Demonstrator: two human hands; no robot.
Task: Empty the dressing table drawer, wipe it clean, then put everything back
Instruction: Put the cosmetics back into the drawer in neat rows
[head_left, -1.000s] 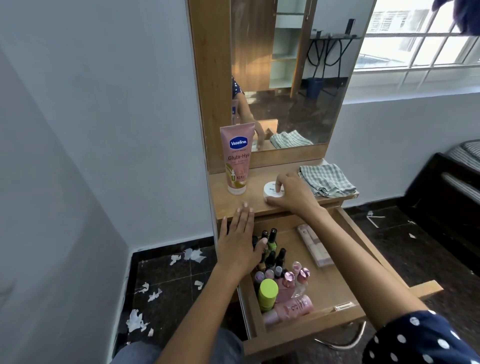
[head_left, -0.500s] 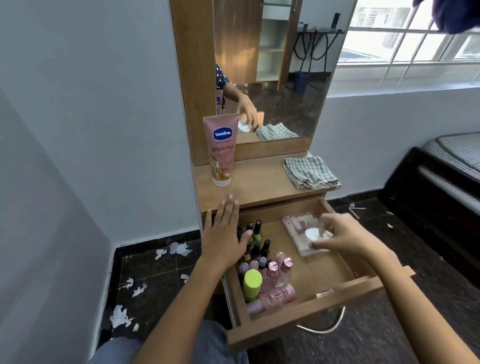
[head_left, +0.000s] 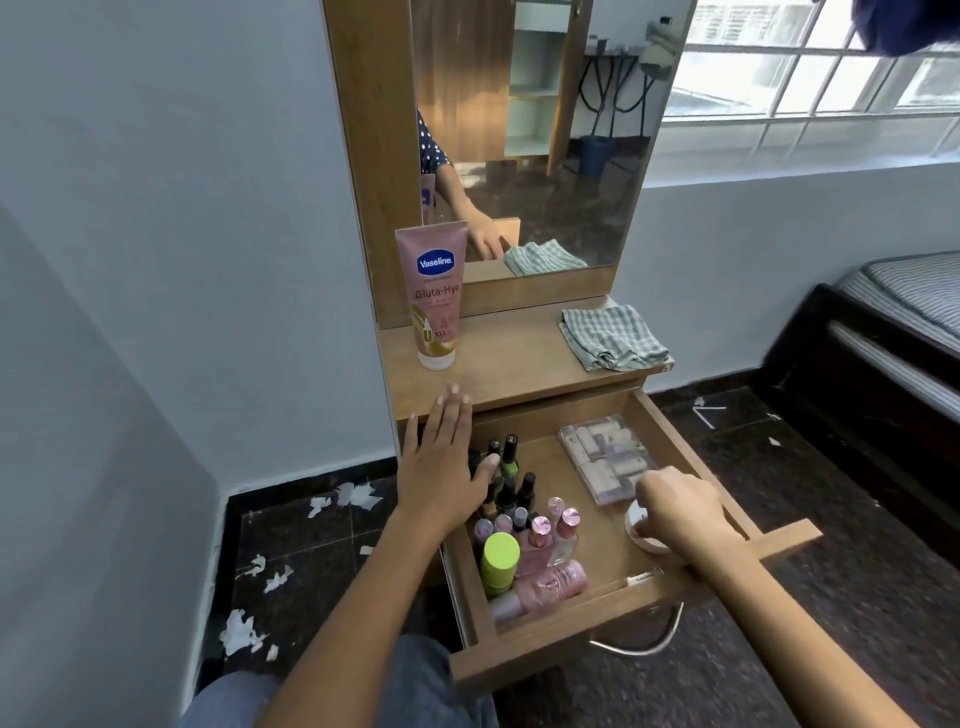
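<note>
Since the earlier frame, the small white jar (head_left: 640, 526) has been carried from the tabletop (head_left: 519, 364) down into the open drawer (head_left: 597, 639), near its right wall and just in front of the clear case (head_left: 602, 457). It is held by the curled fingers of the right hand (head_left: 680, 512). The left hand (head_left: 441, 467) is laid flat with straight fingers over the drawer's left edge, beside the nail polish bottles (head_left: 511, 483). On the tabletop a pink lotion tube (head_left: 434, 296) is stood upright, well apart from a folded checked cloth (head_left: 610, 338).
</note>
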